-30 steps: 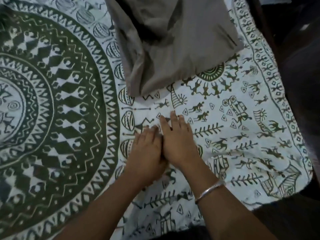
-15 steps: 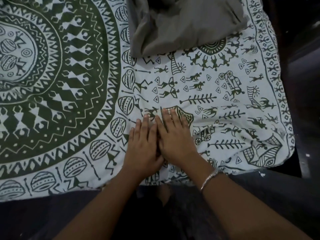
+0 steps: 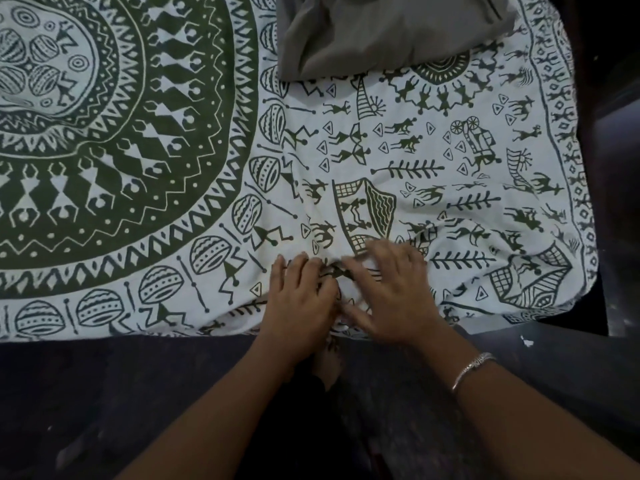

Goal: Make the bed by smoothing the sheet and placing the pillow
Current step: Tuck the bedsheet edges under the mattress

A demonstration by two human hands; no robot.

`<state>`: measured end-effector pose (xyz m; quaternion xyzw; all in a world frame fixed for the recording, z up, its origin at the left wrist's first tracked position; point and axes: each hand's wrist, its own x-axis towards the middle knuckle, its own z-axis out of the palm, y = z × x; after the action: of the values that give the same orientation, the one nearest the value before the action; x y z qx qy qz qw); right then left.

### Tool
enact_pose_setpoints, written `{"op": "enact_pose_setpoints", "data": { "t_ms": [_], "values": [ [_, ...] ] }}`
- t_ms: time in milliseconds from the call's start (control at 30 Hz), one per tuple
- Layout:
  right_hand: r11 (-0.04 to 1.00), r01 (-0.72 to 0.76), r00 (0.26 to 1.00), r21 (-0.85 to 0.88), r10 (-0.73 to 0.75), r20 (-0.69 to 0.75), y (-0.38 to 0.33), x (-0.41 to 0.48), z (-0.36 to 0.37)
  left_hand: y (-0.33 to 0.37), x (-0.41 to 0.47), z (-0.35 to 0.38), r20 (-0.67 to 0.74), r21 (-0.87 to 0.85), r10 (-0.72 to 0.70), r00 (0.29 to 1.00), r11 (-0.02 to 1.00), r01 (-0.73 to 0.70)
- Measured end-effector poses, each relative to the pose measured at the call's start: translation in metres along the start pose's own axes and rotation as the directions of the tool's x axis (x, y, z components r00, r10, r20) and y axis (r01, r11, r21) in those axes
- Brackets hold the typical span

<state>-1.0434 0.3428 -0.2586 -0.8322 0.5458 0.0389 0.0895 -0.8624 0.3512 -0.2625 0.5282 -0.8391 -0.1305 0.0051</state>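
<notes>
Both palms down, no grasp: left hand [image 3: 300, 299] and right hand [image 3: 393, 294] lie with fingers extended, pressing on the white cotton sheet [image 3: 450, 109] printed with dark green folk figures and a round mandala. They sit close to the bed's near edge. The right hand is motion-blurred, so its fingertip detail is unclear. A small ridge of cloth is bunched between the two hands. The grey fabric pillow [image 3: 381, 32] lies on the sheet at the far side, well apart from the hands and partly cut off by the frame. There is a thin silver bangle [image 3: 472, 368] on the right wrist.

Risks, as I judge them:
- The ridge gets pushed inward and sets as a crease if the hands close together instead of sweeping apart.
- Pulling toward the edge could drag the whole sheet off square, since it looks loose over the corner at the right.
- The bangle could snag the cloth.

Versus the earlier frames: the hands were touching side by side, further in on the bed. Now they are nearer the edge and slightly parted, with the ridge between them. The pillow sits at the same spot on the print.
</notes>
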Motion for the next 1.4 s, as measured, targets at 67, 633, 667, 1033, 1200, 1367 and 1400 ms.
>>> {"op": "enact_pose_setpoints", "data": {
  "t_ms": [67,633,667,1033,1200,1367,1400],
  "values": [
    [0.986,0.147,0.988,-0.083,-0.15,-0.027,0.001,-0.009,0.0,0.002,-0.002,0.007,-0.085,0.031,0.019,0.996,0.999,-0.017],
    [0.993,-0.119,0.92,0.002,0.109,0.378,0.026,-0.027,-0.032,0.032,0.026,-0.028,0.288,0.041,0.261,0.921,0.958,-0.284],
    [0.997,-0.071,0.911,0.017,0.058,0.407,0.026,-0.027,-0.035,0.037,0.032,-0.03,0.301,0.042,0.291,0.908,0.947,-0.317],
    [0.54,-0.827,0.556,0.152,0.826,0.09,0.126,-0.058,-0.048,0.115,0.087,-0.031,0.278,-0.092,0.46,0.844,0.887,-0.453],
    [0.419,-0.901,0.435,0.116,0.872,0.227,0.148,-0.081,-0.032,0.168,0.099,-0.005,0.23,-0.091,0.444,0.866,0.896,-0.435],
    [0.633,-0.771,0.624,0.073,0.727,0.287,0.171,-0.089,-0.026,0.206,0.113,0.017,0.206,-0.024,0.287,0.936,0.957,-0.289],
    [0.669,-0.74,0.655,0.074,0.691,0.305,0.177,-0.093,-0.028,0.214,0.113,0.016,0.214,-0.022,0.289,0.933,0.956,-0.292]
  ]
}}
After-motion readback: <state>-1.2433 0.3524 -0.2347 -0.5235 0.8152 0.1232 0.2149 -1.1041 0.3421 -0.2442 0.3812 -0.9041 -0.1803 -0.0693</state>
